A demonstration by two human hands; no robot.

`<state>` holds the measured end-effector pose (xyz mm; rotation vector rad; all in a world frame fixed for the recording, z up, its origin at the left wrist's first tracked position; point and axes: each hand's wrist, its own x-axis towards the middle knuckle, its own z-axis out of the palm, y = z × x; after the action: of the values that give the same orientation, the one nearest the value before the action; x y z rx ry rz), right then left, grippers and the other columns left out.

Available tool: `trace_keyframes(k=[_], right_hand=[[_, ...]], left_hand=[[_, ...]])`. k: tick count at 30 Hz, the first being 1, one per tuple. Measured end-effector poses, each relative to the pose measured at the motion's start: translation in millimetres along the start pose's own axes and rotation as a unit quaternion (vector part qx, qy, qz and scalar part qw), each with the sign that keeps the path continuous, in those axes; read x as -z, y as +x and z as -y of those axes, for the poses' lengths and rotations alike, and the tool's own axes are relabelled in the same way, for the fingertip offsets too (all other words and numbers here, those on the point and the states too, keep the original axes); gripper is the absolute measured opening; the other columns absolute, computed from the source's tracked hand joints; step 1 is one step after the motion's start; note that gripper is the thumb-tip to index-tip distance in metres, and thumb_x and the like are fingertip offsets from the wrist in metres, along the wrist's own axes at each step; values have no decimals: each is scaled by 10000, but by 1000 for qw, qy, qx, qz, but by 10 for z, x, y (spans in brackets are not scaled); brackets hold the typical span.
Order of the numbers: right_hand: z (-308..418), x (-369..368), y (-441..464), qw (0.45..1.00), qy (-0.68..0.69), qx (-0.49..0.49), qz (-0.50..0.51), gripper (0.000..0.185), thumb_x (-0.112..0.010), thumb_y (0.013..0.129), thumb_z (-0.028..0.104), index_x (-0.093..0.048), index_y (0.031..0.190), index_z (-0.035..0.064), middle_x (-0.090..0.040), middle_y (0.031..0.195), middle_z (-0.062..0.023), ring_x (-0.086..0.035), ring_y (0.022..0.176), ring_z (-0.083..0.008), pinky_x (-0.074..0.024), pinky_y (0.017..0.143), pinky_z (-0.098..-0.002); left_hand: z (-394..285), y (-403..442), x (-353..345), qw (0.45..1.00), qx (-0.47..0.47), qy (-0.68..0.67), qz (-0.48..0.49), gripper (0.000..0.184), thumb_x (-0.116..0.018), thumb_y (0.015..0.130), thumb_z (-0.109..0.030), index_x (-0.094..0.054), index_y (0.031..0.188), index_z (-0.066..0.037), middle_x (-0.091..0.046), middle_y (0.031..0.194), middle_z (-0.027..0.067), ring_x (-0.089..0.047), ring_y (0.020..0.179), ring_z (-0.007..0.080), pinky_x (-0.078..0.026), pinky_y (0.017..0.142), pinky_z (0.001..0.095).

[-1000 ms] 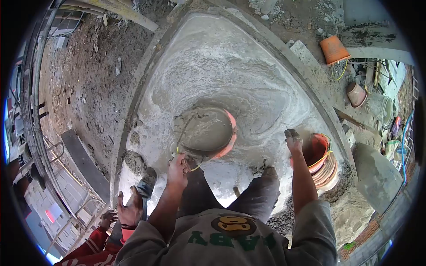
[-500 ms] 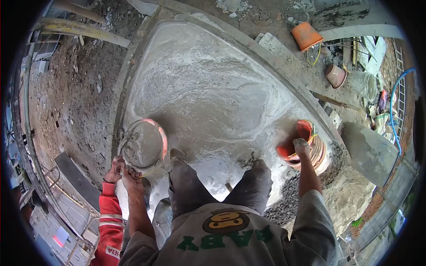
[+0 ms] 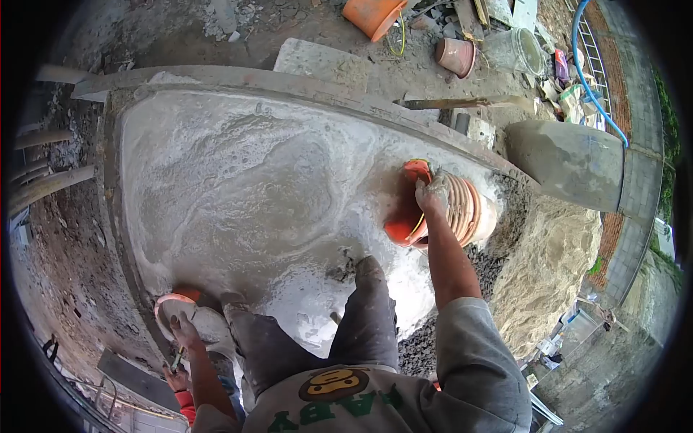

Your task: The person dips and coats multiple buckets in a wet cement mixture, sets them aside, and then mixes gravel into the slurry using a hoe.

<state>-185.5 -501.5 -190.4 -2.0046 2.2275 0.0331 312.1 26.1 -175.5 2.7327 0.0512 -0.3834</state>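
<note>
My right hand [image 3: 432, 193] is closed on the rim of the tilted orange bucket [image 3: 462, 209], the front one of several nested buckets lying on their side in the wet grey mix [image 3: 245, 195]. At the lower left my left hand [image 3: 186, 332] lies over a round bucket [image 3: 164, 303] filled with grey mix; its fingers are partly blurred, and what they hold, if anything, cannot be made out. Just below it, a co-worker's hand [image 3: 175, 377] in a red sleeve is near the bucket's handle.
A raised concrete edge [image 3: 238, 78] borders the mix. Beyond it lie an orange bucket [image 3: 373, 16], a smaller pot [image 3: 455, 58], a clear bucket [image 3: 516, 52] and a wooden bar [image 3: 469, 102]. A grey slab [image 3: 567, 162], gravel and a sand pile [image 3: 552, 267] are on the right.
The view has swung toward the right. The filled bucket has moved from between my legs to the left, near the co-worker. My right hand has gone from beside the nested buckets onto their rim.
</note>
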Motion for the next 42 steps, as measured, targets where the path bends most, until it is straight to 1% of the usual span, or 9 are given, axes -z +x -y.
trace_keyframes(k=[5,11,16,20,22,26,31,34,42], right_hand=[[299,-263,-591,985,74,74,135,185,-556,780,236,-597,857,72,-606,805,-194,-597,764,-372,-472,685,-459],[246,-85,-1425,960,177,78,201,145,-538,771,135,-619,861,56,-609,807,-179,-590,816,-361,-467,734,-437],[218,733,-928,937,219,138,234,289,-548,780,194,-610,1029,61,-601,851,-176,-563,875,-368,-448,785,-444],[-191,10,-424,992,103,75,9,390,-592,780,280,-580,1076,26,-586,1008,-225,-536,987,-376,-429,853,-412],[-389,-691,-360,889,356,-125,260,537,-608,788,352,-505,1175,-6,-510,1186,-243,-473,1123,-362,-391,915,-404],[385,-1135,-673,842,294,-270,363,811,-615,775,481,-311,1362,11,-374,1369,-165,-384,1246,-270,-313,1008,-336],[1012,-1272,-1114,939,295,-52,172,429,-692,732,387,-581,745,-27,-600,694,-139,-556,721,-265,-426,691,-409],[1703,-738,-1371,988,112,100,45,392,-692,721,354,-578,803,-12,-589,716,-159,-536,714,-333,-433,702,-399],[1413,344,-818,915,384,-46,119,225,-686,769,187,-566,779,-4,-558,718,-101,-549,649,-227,-449,660,-356]], left_hand=[[-1920,-1315,-1824,866,24,-232,442,305,-557,857,-272,-609,1002,-8,-589,879,4,-504,834,106,-401,782,255],[-3385,-2943,-2881,740,112,-79,658,493,-584,818,-486,-586,1048,-50,-588,858,61,-553,789,170,-455,718,317],[-3364,-3009,-2628,700,214,-219,646,317,-530,882,-393,-589,993,-102,-358,548,-53,-363,450,67,-328,437,222],[-3308,-2391,-1837,773,177,-194,578,324,-529,879,-411,-597,965,-106,-299,487,-85,-287,384,49,-279,384,224],[-3188,-1990,-1752,824,100,-196,522,330,-535,882,-396,-607,940,-80,-312,500,-100,-280,417,31,-262,400,214],[-2812,-1277,-1838,880,10,-225,419,313,-608,858,-316,-632,902,-7,-427,627,-107,-337,565,8,-290,510,181],[-2657,-1268,-1583,882,19,-168,440,279,-653,809,-356,-632,862,-83,-426,537,-86,-336,399,12,-267,356,206],[-2353,-1260,-1732,900,5,-150,409,202,-670,797,-260,-656,815,-59,-538,603,-45,-387,431,18,-281,372,202],[-3054,-1807,-1028,805,100,-261,524,155,-629,810,-197,-646,797,-44,-474,524,-52,-360,393,29,-277,368,212]])
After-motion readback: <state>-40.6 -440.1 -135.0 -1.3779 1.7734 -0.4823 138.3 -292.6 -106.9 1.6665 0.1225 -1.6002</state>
